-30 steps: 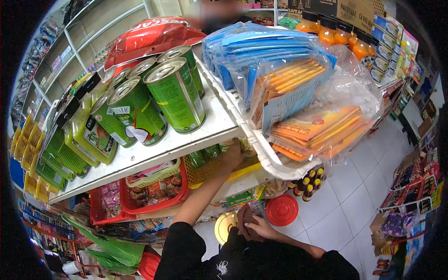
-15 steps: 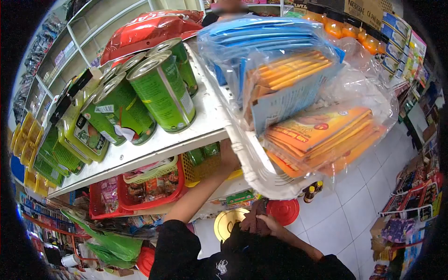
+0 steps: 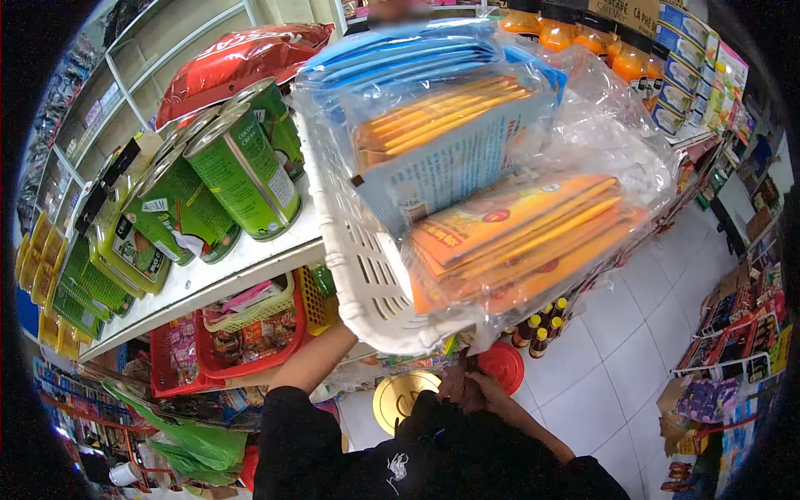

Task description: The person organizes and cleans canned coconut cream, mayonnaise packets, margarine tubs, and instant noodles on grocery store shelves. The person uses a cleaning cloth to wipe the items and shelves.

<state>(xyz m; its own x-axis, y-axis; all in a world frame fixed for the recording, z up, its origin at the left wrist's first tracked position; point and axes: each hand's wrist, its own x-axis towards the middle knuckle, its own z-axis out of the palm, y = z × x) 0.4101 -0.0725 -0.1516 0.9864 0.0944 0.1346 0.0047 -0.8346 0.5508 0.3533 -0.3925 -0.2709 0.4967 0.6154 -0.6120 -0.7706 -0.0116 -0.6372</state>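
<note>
While the left arm [image 3: 312, 358] reached under the shelf's front edge, its hand hidden behind the white basket [image 3: 358, 258], grip impossible to tell; the right hand [image 3: 477, 390] curled closed on a dark brown object [image 3: 457, 385] at the chest; green cans [image 3: 237, 171] stood on the shelf [image 3: 250, 262].

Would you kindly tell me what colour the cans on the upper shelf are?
Green, with silver tops; the cans show best in the head view.
</note>
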